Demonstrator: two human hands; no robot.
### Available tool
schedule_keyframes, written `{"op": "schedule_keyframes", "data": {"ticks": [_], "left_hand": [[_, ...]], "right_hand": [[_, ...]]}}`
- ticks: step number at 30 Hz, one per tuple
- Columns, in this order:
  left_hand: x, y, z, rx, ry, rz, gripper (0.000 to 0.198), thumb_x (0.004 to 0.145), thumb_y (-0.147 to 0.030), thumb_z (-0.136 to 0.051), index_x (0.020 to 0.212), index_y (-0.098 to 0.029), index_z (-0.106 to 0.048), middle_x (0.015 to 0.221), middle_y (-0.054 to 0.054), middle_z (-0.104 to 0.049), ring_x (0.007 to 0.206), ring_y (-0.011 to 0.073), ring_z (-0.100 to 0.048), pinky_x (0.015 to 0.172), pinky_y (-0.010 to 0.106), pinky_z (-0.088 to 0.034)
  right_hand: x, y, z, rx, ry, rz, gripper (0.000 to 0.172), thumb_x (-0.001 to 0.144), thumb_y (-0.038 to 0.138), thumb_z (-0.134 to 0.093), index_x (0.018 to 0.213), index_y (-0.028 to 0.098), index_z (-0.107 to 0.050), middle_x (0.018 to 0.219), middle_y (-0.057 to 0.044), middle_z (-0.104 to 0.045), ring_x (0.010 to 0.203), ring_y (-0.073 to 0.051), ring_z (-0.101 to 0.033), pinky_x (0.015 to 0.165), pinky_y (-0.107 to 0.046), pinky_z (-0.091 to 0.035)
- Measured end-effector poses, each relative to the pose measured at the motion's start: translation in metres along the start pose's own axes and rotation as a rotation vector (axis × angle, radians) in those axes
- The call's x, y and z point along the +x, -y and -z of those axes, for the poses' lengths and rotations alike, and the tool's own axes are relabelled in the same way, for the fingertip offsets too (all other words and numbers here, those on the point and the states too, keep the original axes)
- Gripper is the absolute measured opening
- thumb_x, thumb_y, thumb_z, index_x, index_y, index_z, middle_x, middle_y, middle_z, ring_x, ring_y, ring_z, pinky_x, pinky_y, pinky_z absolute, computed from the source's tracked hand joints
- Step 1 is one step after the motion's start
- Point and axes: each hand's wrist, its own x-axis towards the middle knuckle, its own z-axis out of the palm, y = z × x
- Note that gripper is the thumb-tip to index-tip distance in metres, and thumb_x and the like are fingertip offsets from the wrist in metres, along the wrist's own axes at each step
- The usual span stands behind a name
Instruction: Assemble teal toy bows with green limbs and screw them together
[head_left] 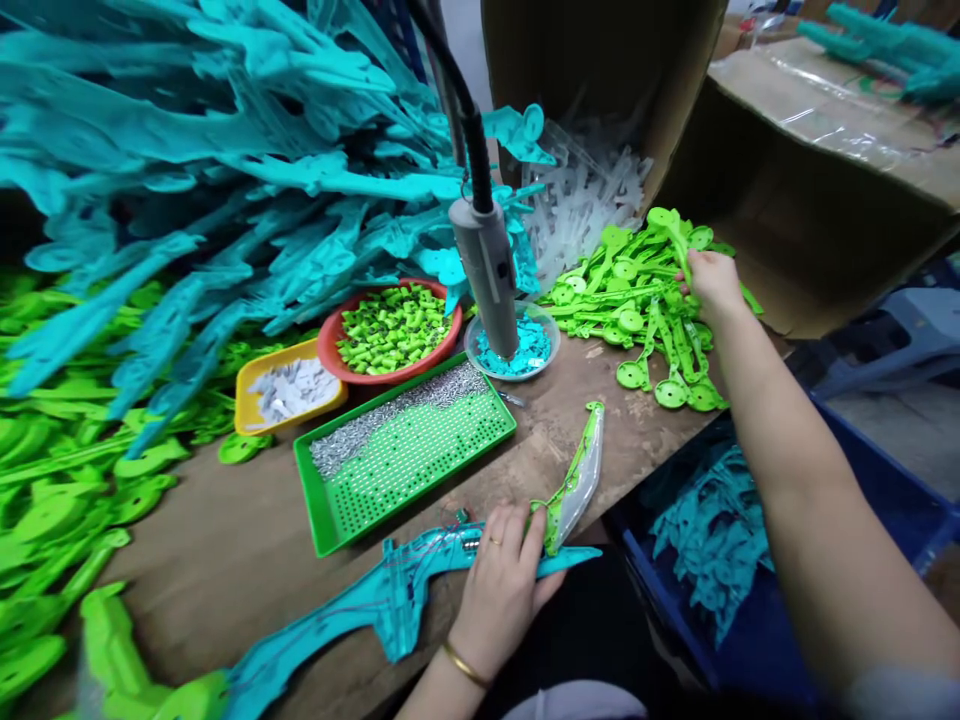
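A long blue plastic shell half with thin wires along it lies at the table's front edge. My left hand is closed over its right end, fingers on top and thumb at the near side. Against those fingertips stands a curved green plastic piece with a clear insert. My right hand reaches to the far right and pinches a slim green plastic piece at the pile of green pieces. Green parts adjoin the blue shell's left end.
A grey electric screwdriver hangs over a clear bowl of blue bits. Nearby are a green screw tray, a red bowl and a yellow tray. Blue shells pile high left. A blue bin stands below right.
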Motion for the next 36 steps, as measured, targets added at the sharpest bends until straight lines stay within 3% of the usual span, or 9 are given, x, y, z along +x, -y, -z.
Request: {"op": "schedule_keyframes", "data": {"ticks": [4, 8, 12, 14, 20, 24, 27, 30, 36], "left_hand": [[0.001, 0.002, 0.003, -0.049, 0.021, -0.005, 0.057, 0.089, -0.051, -0.052, 0.129, -0.011, -0.050, 0.114, 0.017, -0.063, 0.109, 0.0321, -0.060, 0.092, 0.049, -0.054], [0.010, 0.002, 0.016, -0.140, 0.088, 0.031, 0.065, 0.082, -0.059, -0.059, 0.128, -0.013, -0.053, 0.115, 0.018, -0.063, 0.109, 0.0333, -0.060, 0.090, 0.051, -0.053], [0.030, -0.003, 0.041, -0.319, 0.050, 0.138, 0.042, 0.091, -0.044, -0.054, 0.124, -0.017, -0.054, 0.117, 0.014, -0.062, 0.110, 0.0254, -0.061, 0.091, 0.041, -0.054], [0.041, -0.007, 0.050, -0.404, -0.003, 0.184, 0.032, 0.094, -0.034, -0.053, 0.121, -0.018, -0.054, 0.114, 0.012, -0.064, 0.109, 0.0219, -0.062, 0.091, 0.036, -0.054], [0.043, -0.013, 0.053, -0.439, -0.048, 0.127, 0.022, 0.091, -0.024, -0.056, 0.112, -0.017, -0.058, 0.104, 0.008, -0.069, 0.099, 0.0185, -0.066, 0.087, 0.030, -0.054], [0.014, 0.002, 0.063, -0.362, -0.077, 0.184, 0.020, 0.092, -0.024, -0.055, 0.110, -0.018, -0.060, 0.101, 0.006, -0.070, 0.094, 0.0178, -0.068, 0.085, 0.029, -0.054], [-0.008, 0.016, 0.074, -0.275, -0.094, 0.229, 0.019, 0.092, -0.027, -0.055, 0.108, -0.019, -0.062, 0.099, 0.005, -0.071, 0.091, 0.0174, -0.068, 0.086, 0.028, -0.054], [-0.019, 0.024, 0.083, -0.232, -0.091, 0.241, 0.019, 0.092, -0.028, -0.055, 0.107, -0.018, -0.062, 0.098, 0.005, -0.070, 0.090, 0.0168, -0.068, 0.085, 0.027, -0.053], [-0.009, 0.015, 0.085, -0.280, -0.072, 0.156, 0.015, 0.092, -0.022, -0.054, 0.104, -0.018, -0.063, 0.094, 0.004, -0.070, 0.087, 0.0142, -0.068, 0.081, 0.023, -0.054]], "right_hand": [[-0.016, 0.005, 0.011, 0.200, 0.091, 0.027, 0.026, 0.084, 0.045, -0.053, 0.086, 0.020, -0.053, 0.068, -0.002, -0.058, 0.054, -0.013, -0.052, 0.050, -0.028, -0.045], [-0.062, 0.012, 0.031, 0.424, 0.350, 0.093, 0.028, 0.072, 0.040, -0.067, 0.085, 0.022, -0.050, 0.077, 0.000, -0.063, 0.065, -0.013, -0.058, 0.062, -0.028, -0.050], [-0.122, 0.021, 0.042, 0.187, 0.728, 0.135, 0.031, 0.072, 0.045, -0.071, 0.085, 0.019, -0.060, 0.068, 0.001, -0.061, 0.057, -0.011, -0.053, 0.054, -0.025, -0.043], [-0.134, 0.026, 0.041, 0.013, 0.797, 0.188, 0.029, 0.077, 0.044, -0.067, 0.086, 0.017, -0.065, 0.067, 0.000, -0.063, 0.057, -0.011, -0.054, 0.054, -0.025, -0.043], [-0.061, 0.031, 0.038, 0.166, 0.287, 0.264, 0.035, 0.089, 0.022, -0.052, 0.122, 0.017, -0.058, 0.117, -0.006, -0.066, 0.100, -0.014, -0.064, 0.079, -0.026, -0.048], [-0.036, 0.014, 0.062, 0.082, 0.095, 0.162, 0.032, 0.090, 0.024, -0.047, 0.117, 0.012, -0.058, 0.108, -0.013, -0.067, 0.087, -0.013, -0.066, 0.073, -0.026, -0.049], [-0.062, -0.008, 0.075, -0.291, 0.174, 0.091, 0.021, 0.085, 0.033, -0.056, 0.087, 0.014, -0.065, 0.078, -0.007, -0.067, 0.069, -0.015, -0.061, 0.065, -0.029, -0.047], [-0.107, -0.032, 0.075, -0.620, 0.338, 0.050, 0.034, 0.071, 0.051, -0.069, 0.069, 0.018, -0.063, 0.065, -0.006, -0.062, 0.068, -0.021, -0.059, 0.066, -0.035, -0.047], [-0.175, -0.078, 0.036, -0.711, -0.082, 0.188, 0.084, 0.075, 0.076, -0.046, 0.127, 0.011, -0.052, 0.130, -0.027, -0.051, 0.118, -0.040, -0.049, 0.092, -0.058, -0.041]]}}
